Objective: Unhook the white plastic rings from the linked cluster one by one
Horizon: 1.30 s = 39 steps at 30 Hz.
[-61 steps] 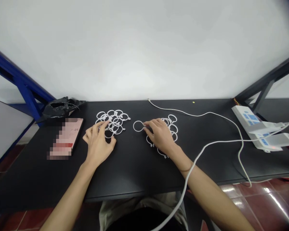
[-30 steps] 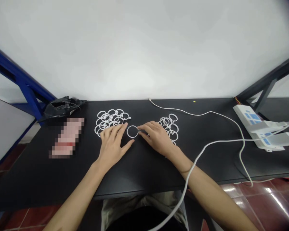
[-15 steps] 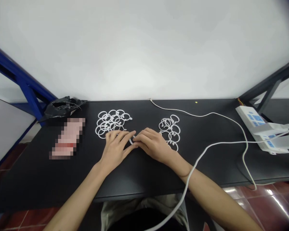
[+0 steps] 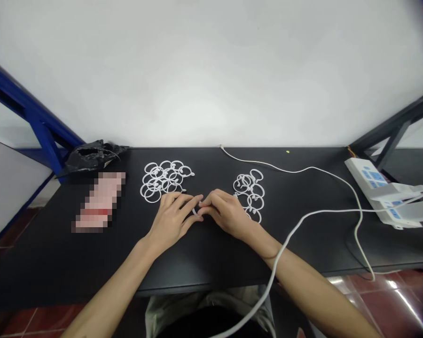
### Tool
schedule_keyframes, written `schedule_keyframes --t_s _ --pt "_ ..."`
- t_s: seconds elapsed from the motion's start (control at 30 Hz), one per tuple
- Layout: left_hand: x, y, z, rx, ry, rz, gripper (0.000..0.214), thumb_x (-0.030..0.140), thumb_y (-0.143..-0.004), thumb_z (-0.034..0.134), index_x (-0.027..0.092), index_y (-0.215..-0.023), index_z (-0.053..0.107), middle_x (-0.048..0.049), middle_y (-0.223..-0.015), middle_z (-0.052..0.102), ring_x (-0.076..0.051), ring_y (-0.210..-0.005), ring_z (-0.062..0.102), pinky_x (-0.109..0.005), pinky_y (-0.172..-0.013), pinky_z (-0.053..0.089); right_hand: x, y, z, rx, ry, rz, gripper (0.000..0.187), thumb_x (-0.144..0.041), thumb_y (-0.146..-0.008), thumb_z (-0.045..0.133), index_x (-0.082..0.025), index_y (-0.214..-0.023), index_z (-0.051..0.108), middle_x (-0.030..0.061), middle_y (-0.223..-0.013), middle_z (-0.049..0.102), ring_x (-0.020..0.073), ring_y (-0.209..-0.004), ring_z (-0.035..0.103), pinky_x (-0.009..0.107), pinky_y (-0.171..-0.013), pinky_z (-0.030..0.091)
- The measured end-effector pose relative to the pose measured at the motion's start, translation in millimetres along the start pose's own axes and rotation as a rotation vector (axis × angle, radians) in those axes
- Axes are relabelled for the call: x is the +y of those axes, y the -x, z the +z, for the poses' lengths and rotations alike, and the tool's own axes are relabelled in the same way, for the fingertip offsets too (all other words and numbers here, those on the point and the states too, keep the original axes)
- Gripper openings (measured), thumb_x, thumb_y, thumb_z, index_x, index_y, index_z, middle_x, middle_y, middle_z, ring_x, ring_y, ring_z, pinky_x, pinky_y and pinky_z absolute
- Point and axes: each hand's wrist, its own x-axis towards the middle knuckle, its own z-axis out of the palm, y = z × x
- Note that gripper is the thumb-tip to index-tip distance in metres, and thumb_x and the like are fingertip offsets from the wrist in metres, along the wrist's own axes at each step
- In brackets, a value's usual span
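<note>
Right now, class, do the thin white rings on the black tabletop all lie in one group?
No, the left ring cluster and the right ring cluster lie apart, with black tabletop showing between them.

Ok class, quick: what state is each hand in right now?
Left hand: partly closed, holding a white ring.
Right hand: closed, pinching the same white ring.
</note>
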Motion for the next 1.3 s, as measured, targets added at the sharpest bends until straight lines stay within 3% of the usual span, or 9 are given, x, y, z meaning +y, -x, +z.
schedule_keyframes --t_s 0.33,0.5,0.63,0.73,0.9,1.17,1.3 --pt "-2 1 2.2 0.006 0.039 -0.017 0.041 0.033 -0.095 0.057 0.021 -0.135 0.053 -0.0085 -0.111 0.066 -0.025 -0.102 0.050 -0.041 -0.092 0.041 5 2 7 0.097 -0.088 -0.035 0.013 -0.030 -0.097 0.056 -0.019 -0.090 0.059 0.0044 -0.084 0.069 0.0153 -0.076 0.064 0.027 -0.070 0.052" --pt "-13 2 1.5 0.122 -0.008 -0.276 0.041 0.041 -0.092 0.061 0.019 -0.126 0.053 -0.0097 -0.110 0.065 -0.028 -0.103 0.051 -0.043 -0.094 0.041 7 -1 -5 0.088 0.034 0.115 0.023 -0.036 -0.097 0.056 -0.019 -0.111 0.060 0.0062 -0.092 0.069 0.0181 -0.086 0.065 0.032 -0.080 0.053" --pt "-22 2 -3.3 0.195 -0.191 -0.533 0.042 0.045 -0.089 0.061 0.017 -0.120 0.058 -0.0121 -0.108 0.064 -0.032 -0.103 0.049 -0.047 -0.090 0.040 18 -4 -16 0.096 0.214 0.206 0.018 -0.031 -0.098 0.054 -0.018 -0.106 0.062 0.0076 -0.092 0.069 0.0224 -0.088 0.062 0.037 -0.082 0.051" --pt "-26 0 -4.7 0.169 -0.284 -0.624 0.044 0.044 -0.090 0.059 0.016 -0.123 0.060 -0.0154 -0.116 0.059 -0.035 -0.107 0.047 -0.048 -0.090 0.040 27 -4 -19 0.052 0.314 0.251 0.016 -0.030 -0.097 0.056 -0.017 -0.102 0.064 0.0081 -0.093 0.069 0.0250 -0.089 0.059 0.040 -0.083 0.049" --pt "-29 -3 -2.3 0.123 -0.306 -0.680 0.043 0.046 -0.092 0.054 0.018 -0.125 0.061 -0.0160 -0.128 0.052 -0.038 -0.116 0.043 -0.051 -0.092 0.038 32 -2 -21 0.011 0.372 0.277 0.015 -0.030 -0.096 0.057 -0.017 -0.099 0.065 0.0087 -0.093 0.069 0.0262 -0.090 0.057 0.040 -0.084 0.049" --pt "-32 -3 0.1 0.105 -0.289 -0.692 0.046 0.048 -0.091 0.054 0.019 -0.125 0.061 -0.0163 -0.130 0.053 -0.039 -0.118 0.042 -0.055 -0.093 0.037 33 -3 -33 0.014 0.404 0.367 0.019 -0.036 -0.093 0.060 -0.018 -0.093 0.066 0.0082 -0.091 0.067 0.0248 -0.089 0.055 0.038 -0.081 0.047" --pt "-29 -2 -0.6 0.160 -0.287 -0.647 0.047 0.047 -0.091 0.055 0.017 -0.126 0.060 -0.0175 -0.129 0.054 -0.039 -0.117 0.043 -0.054 -0.092 0.037 32 1 -50 -0.151 0.349 0.366 0.017 -0.037 -0.086 0.067 -0.020 -0.087 0.068 0.0059 -0.088 0.066 0.0238 -0.088 0.053 0.039 -0.083 0.046"
